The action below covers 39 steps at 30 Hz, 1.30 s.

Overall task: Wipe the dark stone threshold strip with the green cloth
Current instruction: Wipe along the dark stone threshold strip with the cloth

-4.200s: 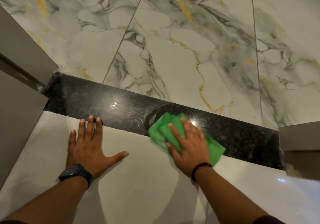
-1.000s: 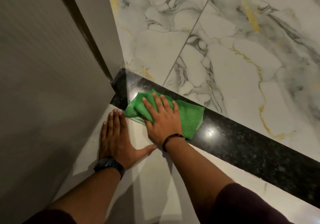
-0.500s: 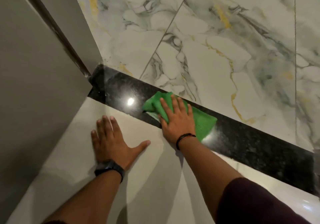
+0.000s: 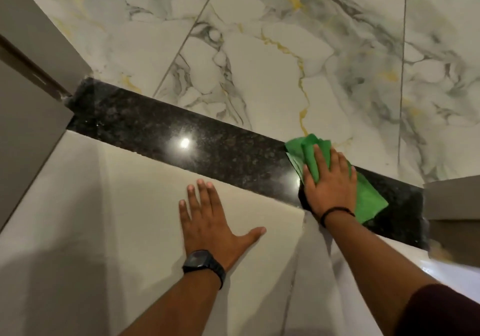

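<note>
— What's the grip on the rag like?

— No clench at all: the right hand lies flat, fingers spread, pinning the folded green cloth onto the dark stone threshold strip at the right of the frame. The left hand is splayed, holding nothing, propped on the pale floor tile in the lower middle, watch on the wrist.

— It was elsewhere a moment ago, surely?

— Yes. A second back the cloth was tucked by the door frame at the left end; half a second ago it sat mid-strip. Now it has run nearly to the right-hand jamb, so I'd say a full pass is almost finished.

— And compared with the earliest view?

— Then the cloth sat mid-strip with smeary swirls beside it. That left stretch now looks evenly glossy, one lamp glint on it. The veined marble beyond is untouched.
</note>
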Each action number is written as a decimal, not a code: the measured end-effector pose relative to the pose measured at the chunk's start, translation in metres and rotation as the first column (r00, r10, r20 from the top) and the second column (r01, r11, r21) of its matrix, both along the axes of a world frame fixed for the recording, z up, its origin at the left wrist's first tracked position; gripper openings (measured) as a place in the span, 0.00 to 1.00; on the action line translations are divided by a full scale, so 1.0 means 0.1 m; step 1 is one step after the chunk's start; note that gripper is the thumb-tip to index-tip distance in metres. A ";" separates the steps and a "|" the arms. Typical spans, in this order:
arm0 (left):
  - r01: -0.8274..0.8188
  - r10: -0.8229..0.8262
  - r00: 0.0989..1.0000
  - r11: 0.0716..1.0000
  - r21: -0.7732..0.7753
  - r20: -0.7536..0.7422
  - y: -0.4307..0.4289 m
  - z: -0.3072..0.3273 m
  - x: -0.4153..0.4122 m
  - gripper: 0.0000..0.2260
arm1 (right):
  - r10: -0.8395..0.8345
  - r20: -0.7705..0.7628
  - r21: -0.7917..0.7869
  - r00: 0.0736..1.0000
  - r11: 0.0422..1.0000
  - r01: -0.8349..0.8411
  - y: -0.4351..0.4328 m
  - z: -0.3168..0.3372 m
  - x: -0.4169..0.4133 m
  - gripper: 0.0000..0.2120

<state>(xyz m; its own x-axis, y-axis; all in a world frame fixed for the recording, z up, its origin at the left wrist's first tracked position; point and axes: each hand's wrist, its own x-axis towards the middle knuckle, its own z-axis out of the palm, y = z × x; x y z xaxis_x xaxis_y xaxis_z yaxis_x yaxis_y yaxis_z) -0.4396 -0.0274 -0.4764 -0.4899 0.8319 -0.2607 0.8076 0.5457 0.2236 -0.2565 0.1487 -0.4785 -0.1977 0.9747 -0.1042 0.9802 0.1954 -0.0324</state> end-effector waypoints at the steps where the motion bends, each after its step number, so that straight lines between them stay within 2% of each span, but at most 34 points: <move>1: 0.002 -0.002 1.000 1.000 -0.003 0.004 0.03 0.00 0.10 0.62 | 0.031 -0.009 -0.005 0.999 1.000 -0.031 -0.05 -0.01 -0.05 0.28; 4: 0.016 -0.016 1.000 1.000 -0.027 -0.004 0.14 0.02 0.29 0.61 | 0.286 -0.089 -0.044 0.954 0.956 -0.290 -0.40 -0.02 -0.01 0.31; 6: 0.012 -0.012 1.000 1.000 -0.024 -0.019 0.15 0.03 0.32 0.61 | 0.387 -0.077 -0.072 0.919 0.917 -0.392 -0.55 0.00 0.27 0.32; 8: 0.040 -0.041 0.999 0.999 -0.022 -0.032 0.20 0.00 0.35 0.61 | 0.308 -0.058 -0.068 0.950 0.948 -0.312 -0.47 0.00 0.74 0.31; 11: 0.029 -0.030 0.998 0.999 -0.020 -0.058 0.18 -0.02 0.30 0.61 | 0.059 -0.046 -0.027 0.997 0.998 -0.060 -0.24 0.06 1.21 0.30; 13: 0.020 -0.021 0.997 1.000 -0.007 -0.072 0.20 -0.03 0.27 0.61 | -0.068 -0.076 -0.022 0.995 0.998 0.066 -0.03 0.08 1.24 0.30; 16: 0.025 -0.026 0.997 1.000 -0.012 -0.079 0.20 -0.05 0.31 0.61 | -0.160 -0.048 0.004 0.986 0.987 0.160 0.08 0.02 1.18 0.30; 18: 0.022 -0.024 0.996 0.999 -0.028 -0.083 0.18 -0.05 0.32 0.61 | -0.133 -0.051 -0.017 0.990 0.991 0.132 0.02 0.01 1.15 0.30; 21: 0.039 -0.042 0.996 0.998 -0.053 -0.075 0.16 -0.04 0.31 0.61 | -0.008 -0.041 -0.048 0.999 0.999 0.006 -0.29 0.04 1.04 0.30; 25: 0.158 -0.165 0.983 0.983 -0.096 -0.078 0.06 0.00 0.37 0.59 | 0.143 -0.131 -0.130 0.981 0.979 -0.160 -1.07 0.14 0.83 0.32; 28: 0.193 -0.200 0.978 0.976 -0.101 -0.056 -0.02 0.00 0.43 0.57 | 0.214 -0.206 -0.165 0.955 0.954 -0.249 -1.45 0.20 0.83 0.33; 29: 0.195 -0.200 0.978 0.976 -0.096 -0.051 -0.03 0.00 0.43 0.57 | 0.177 -0.277 -0.175 0.944 0.957 -0.231 -1.46 0.25 0.84 0.32; 31: 0.211 -0.214 0.976 0.974 -0.077 -0.036 -0.03 0.00 0.40 0.56 | -0.002 -0.422 -0.178 0.907 0.981 -0.081 -1.35 0.32 0.88 0.33; 32: 0.228 -0.229 0.973 0.972 -0.063 -0.020 -0.05 0.01 0.40 0.56 | -0.069 -0.420 -0.163 0.905 0.987 -0.001 -1.28 0.34 0.92 0.33; 34: 0.270 -0.269 0.963 0.962 -0.034 0.009 -0.11 0.02 0.40 0.55 | -0.107 -0.251 -0.176 0.962 0.982 0.064 -1.14 0.39 1.02 0.34; 35: 0.293 -0.292 0.956 0.956 -0.019 0.017 -0.14 0.03 0.42 0.55 | -0.115 -0.181 -0.235 0.977 0.970 0.070 -1.08 0.41 1.06 0.34; 39: 0.396 -0.396 0.918 0.918 -0.006 0.013 -0.21 0.06 0.47 0.54 | -0.221 -0.147 -0.582 0.964 0.808 0.096 -0.78 0.54 1.06 0.30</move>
